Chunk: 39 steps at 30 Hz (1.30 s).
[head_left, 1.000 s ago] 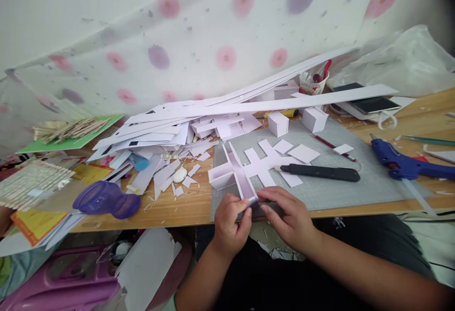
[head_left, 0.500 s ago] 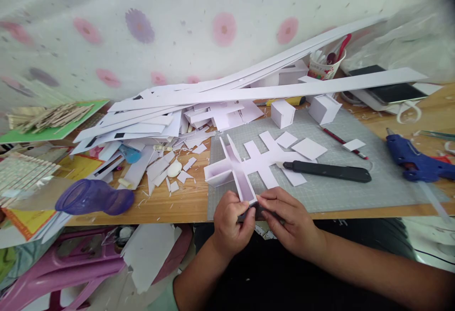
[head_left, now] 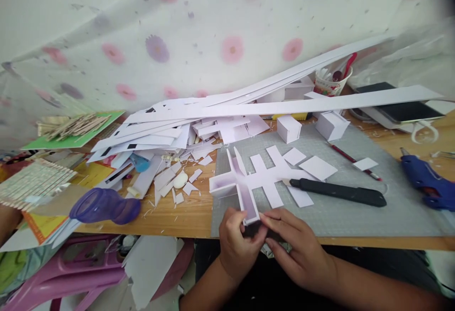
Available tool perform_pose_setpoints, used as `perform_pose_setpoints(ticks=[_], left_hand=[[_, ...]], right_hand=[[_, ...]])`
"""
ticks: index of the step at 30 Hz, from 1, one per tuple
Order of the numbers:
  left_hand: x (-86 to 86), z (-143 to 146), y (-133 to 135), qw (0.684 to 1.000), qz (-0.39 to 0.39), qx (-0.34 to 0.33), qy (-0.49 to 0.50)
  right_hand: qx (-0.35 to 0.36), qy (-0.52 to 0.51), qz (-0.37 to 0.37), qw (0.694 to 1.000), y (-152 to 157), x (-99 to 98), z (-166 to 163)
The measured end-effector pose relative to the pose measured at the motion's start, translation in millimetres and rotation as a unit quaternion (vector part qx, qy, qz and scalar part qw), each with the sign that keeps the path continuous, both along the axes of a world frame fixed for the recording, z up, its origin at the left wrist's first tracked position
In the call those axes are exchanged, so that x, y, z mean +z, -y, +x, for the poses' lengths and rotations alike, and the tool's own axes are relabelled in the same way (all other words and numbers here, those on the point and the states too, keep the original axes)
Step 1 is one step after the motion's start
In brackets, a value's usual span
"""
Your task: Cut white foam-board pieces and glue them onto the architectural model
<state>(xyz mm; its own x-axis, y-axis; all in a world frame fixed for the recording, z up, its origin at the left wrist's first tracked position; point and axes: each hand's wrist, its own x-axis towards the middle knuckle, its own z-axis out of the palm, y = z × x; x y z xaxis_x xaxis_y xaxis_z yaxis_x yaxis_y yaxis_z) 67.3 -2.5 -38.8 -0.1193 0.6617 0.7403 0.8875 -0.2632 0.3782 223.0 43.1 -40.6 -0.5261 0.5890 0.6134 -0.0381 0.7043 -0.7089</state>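
Observation:
A white foam-board cutout (head_left: pixel 261 178) with several arms lies at the near edge of the grey cutting mat (head_left: pixel 351 218). Thin upright walls turn its left-hand arms into open channels. My left hand (head_left: pixel 237 242) is closed around the near end of one channel, thumb and fingers pinching its wall. At the same end, my right hand (head_left: pixel 296 244) pinches the corner with its fingertips. A black craft knife (head_left: pixel 341 192) rests with its tip over the cutout's right arms. Two loose white squares, one being this piece (head_left: pixel 318 168), lie beyond the knife.
White foam-board boxes (head_left: pixel 289 128) and a pencil (head_left: pixel 351 158) sit behind. A blue glue gun (head_left: pixel 428 178) lies right. Long white strips (head_left: pixel 284 106) span the back. Scraps (head_left: pixel 165 178) and a purple translucent container (head_left: pixel 106 205) are left. A paper cup (head_left: pixel 330 83) holds tools.
The camera view has tilted, so the table appears lower. Both hands keep hold of the channel's near end, with the left thumb shifted closer to the right fingers.

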Motion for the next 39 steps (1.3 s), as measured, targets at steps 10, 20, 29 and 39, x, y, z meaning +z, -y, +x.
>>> perform_pose_setpoints(ticks=[10,20,29,39], left_hand=[[8.2,-1.4,3.8,0.992,-0.041,0.112,-0.039],[7.6,-0.4,-4.3,0.977,-0.095,0.175,-0.071],[21.4,-20.4,-3.5,0.968,-0.053,0.187,-0.159],[19.6,-44.7,8.2,0.969,-0.016,0.141,-0.202]], right_hand=[[-0.007,0.004,-0.006,1.0,-3.9,0.2,8.3],[-0.103,-0.001,0.061,0.993,-18.4,7.6,37.6],[-0.256,0.261,0.16,0.917,-50.9,8.5,78.6],[-0.157,0.261,0.209,0.929,-51.0,1.3,87.4]])
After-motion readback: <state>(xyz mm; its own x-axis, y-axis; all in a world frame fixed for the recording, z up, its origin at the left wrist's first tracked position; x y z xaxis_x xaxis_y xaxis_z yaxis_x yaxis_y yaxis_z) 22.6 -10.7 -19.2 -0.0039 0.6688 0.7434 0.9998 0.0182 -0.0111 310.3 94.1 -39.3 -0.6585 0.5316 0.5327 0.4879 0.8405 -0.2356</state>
